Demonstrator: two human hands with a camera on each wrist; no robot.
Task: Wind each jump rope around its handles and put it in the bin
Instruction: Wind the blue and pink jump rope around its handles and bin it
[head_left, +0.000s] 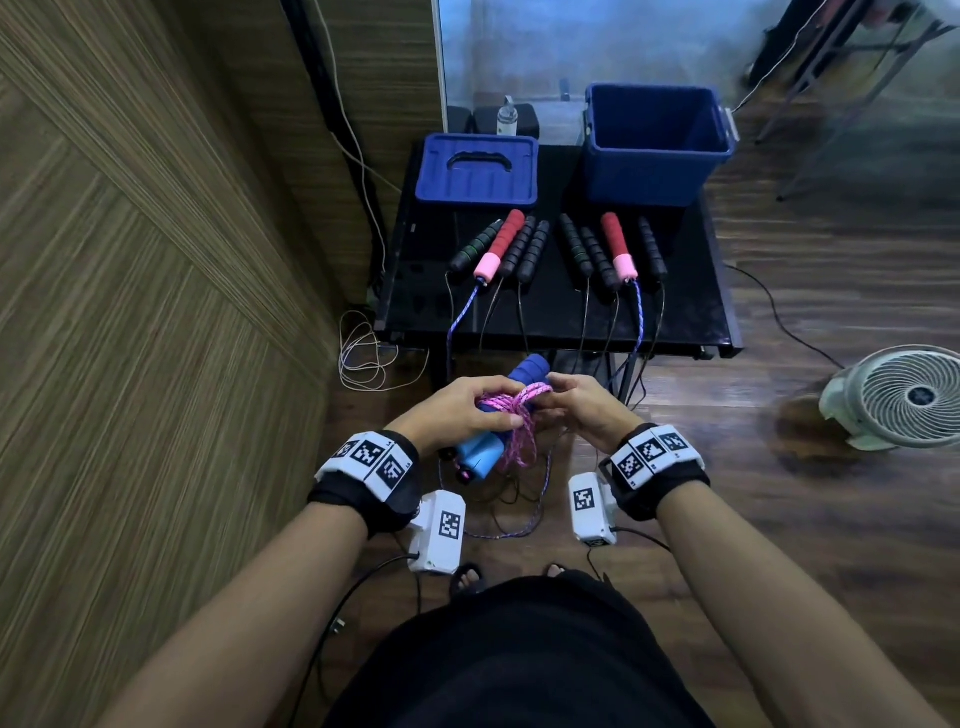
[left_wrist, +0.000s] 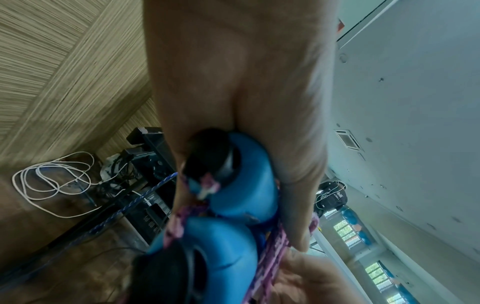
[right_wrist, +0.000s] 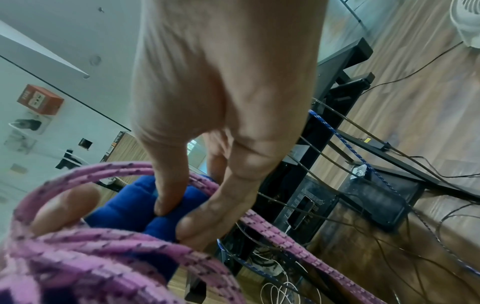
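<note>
In front of my waist my left hand (head_left: 467, 410) grips two blue foam handles (head_left: 527, 371) held side by side, with pink braided rope (head_left: 517, 415) looped round them. Their light blue ends (left_wrist: 241, 185) point toward my left wrist. My right hand (head_left: 563, 402) presses on the dark blue foam (right_wrist: 135, 207) with thumb and finger inside a pink rope loop (right_wrist: 103, 246). The open blue bin (head_left: 654, 143) stands at the back right of the black table (head_left: 550, 322). Several black-handled ropes (head_left: 524, 249) and a red-and-pink-handled rope (head_left: 618, 244) lie on the table, cords hanging over its front edge.
A blue bin lid (head_left: 478, 169) lies at the table's back left beside a small bottle (head_left: 508, 117). A white floor fan (head_left: 904, 397) stands to the right. Coiled white cable (head_left: 363, 353) lies on the floor by the wood-panelled wall at left.
</note>
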